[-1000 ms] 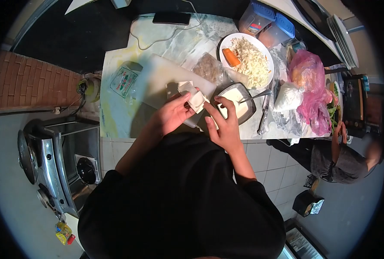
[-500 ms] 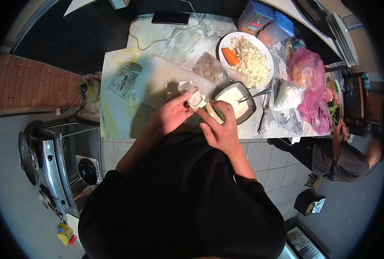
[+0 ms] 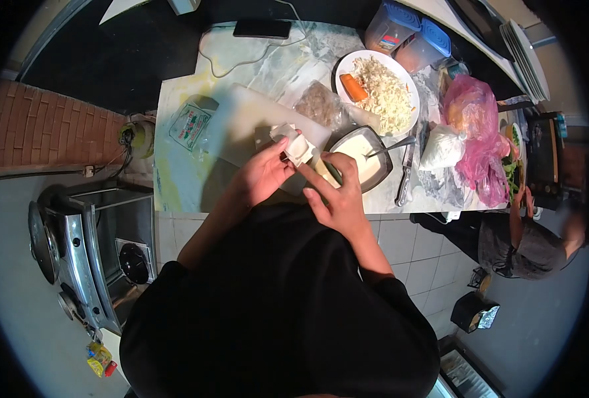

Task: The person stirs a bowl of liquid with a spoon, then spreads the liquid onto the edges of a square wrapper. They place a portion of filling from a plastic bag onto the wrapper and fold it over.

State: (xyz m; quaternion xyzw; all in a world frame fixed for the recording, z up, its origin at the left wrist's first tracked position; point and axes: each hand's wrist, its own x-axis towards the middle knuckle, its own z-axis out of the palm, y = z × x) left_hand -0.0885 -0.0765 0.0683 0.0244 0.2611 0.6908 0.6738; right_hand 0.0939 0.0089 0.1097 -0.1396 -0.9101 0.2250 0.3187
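Furthest left I see a printed packet (image 3: 189,125) lying on the marble counter (image 3: 175,179), just beside the white cutting board (image 3: 241,116). Over the board's near edge, my left hand (image 3: 262,176) pinches a white square wrapper (image 3: 299,147) between thumb and fingers. My right hand (image 3: 337,196) is curled round a pale utensil (image 3: 325,174), whose tip meets the wrapper. Just right of it stands a bowl (image 3: 385,171) of white paste with a spoon (image 3: 392,146) in it.

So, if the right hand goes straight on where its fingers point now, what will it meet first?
Most likely the white wrapper held by the left hand. The right hand points straight at it from close by. Whether they touch is unclear.
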